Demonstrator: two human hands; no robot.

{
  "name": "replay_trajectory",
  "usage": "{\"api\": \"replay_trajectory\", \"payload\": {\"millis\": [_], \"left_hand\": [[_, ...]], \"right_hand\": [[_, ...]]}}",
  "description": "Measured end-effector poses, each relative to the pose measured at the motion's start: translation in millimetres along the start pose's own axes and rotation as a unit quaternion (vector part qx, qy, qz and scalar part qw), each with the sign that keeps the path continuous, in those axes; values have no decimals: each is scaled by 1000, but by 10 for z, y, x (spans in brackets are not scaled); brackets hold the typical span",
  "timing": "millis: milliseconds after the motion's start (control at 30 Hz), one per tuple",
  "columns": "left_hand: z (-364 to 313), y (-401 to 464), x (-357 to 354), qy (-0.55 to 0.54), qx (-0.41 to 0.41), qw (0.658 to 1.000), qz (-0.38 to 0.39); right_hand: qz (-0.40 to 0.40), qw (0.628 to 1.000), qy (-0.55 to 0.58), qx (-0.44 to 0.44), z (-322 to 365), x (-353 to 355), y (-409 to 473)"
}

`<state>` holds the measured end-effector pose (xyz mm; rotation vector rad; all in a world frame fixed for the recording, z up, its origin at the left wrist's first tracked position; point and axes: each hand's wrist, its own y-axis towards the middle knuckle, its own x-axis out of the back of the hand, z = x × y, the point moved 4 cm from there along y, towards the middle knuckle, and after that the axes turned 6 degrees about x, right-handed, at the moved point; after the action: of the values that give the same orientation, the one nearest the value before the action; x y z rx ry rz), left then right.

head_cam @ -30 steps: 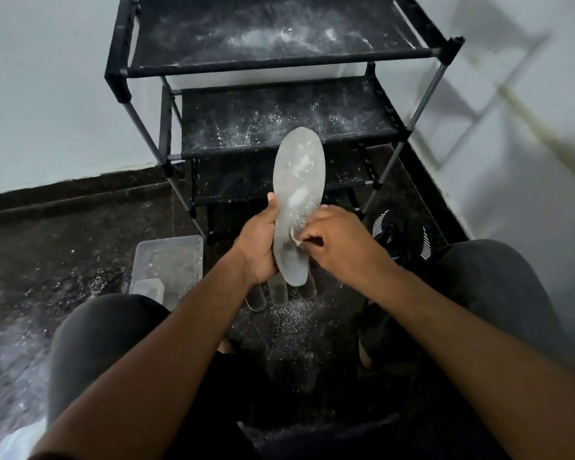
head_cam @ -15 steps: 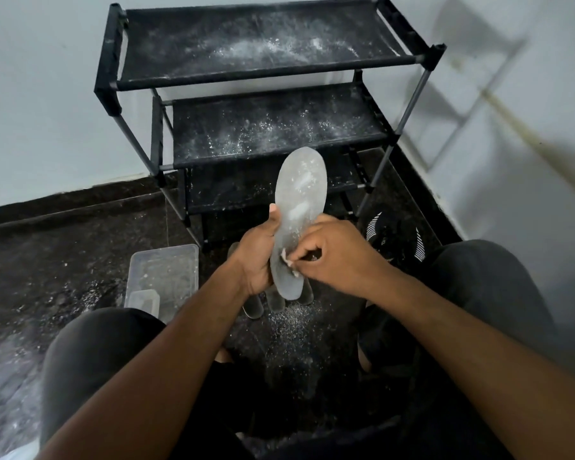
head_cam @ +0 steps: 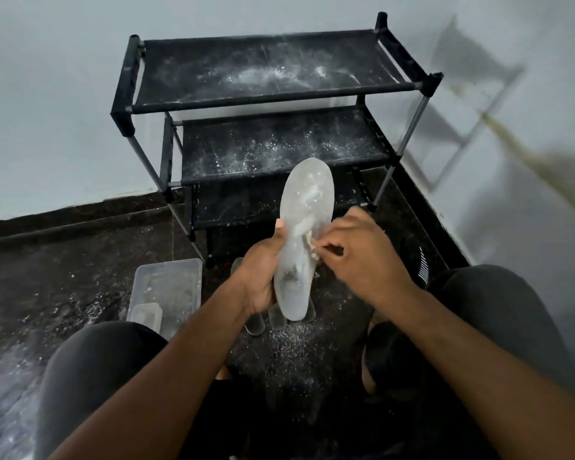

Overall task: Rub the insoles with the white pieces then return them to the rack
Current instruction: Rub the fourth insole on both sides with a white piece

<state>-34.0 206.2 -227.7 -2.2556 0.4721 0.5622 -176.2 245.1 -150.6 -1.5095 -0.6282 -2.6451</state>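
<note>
A pale grey insole (head_cam: 304, 224) stands upright in front of me, smeared with white. My left hand (head_cam: 261, 277) grips its lower half from the left, thumb on the edge. My right hand (head_cam: 362, 257) pinches a small white piece (head_cam: 309, 242) against the middle of the insole. Several more insoles (head_cam: 276, 318) lie on the floor under my hands, mostly hidden. The black rack (head_cam: 273, 94) stands behind, its shelves dusted with white powder and holding nothing.
A clear plastic box (head_cam: 168, 287) with a small lid or tub inside sits on the dark floor at my left knee. White crumbs cover the floor. A black shoe with white stripes (head_cam: 422, 270) lies at the right, by the wall.
My right hand with the white piece has moved up the insole from its heel part to its middle. The view has tilted down, so the rack sits lower in the frame.
</note>
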Motion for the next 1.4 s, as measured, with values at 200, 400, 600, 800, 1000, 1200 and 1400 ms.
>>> {"api": "replay_trajectory", "payload": {"millis": [200, 400, 600, 800, 1000, 1200, 1400], "left_hand": [[48, 1, -15, 6, 6, 1000, -9], [48, 29, -24, 41, -17, 999, -12], [92, 75, 1, 30, 2, 999, -29], [63, 132, 25, -10, 5, 999, -40], [16, 55, 221, -55, 1, 997, -62], [213, -152, 217, -154, -4, 988, -6], [232, -290, 263, -56, 11, 997, -52]], "right_hand": [[105, 994, 37, 2, 79, -187, -85], [-21, 999, -21, -31, -156, 9, 29], [70, 996, 61, -7, -61, -232, 20], [64, 998, 12, -24, -94, -189, 147], [144, 987, 73, 7, -30, -89, 417], [71, 994, 71, 37, 6, -238, 157], [154, 981, 6, 116, 147, -321, -65]]}}
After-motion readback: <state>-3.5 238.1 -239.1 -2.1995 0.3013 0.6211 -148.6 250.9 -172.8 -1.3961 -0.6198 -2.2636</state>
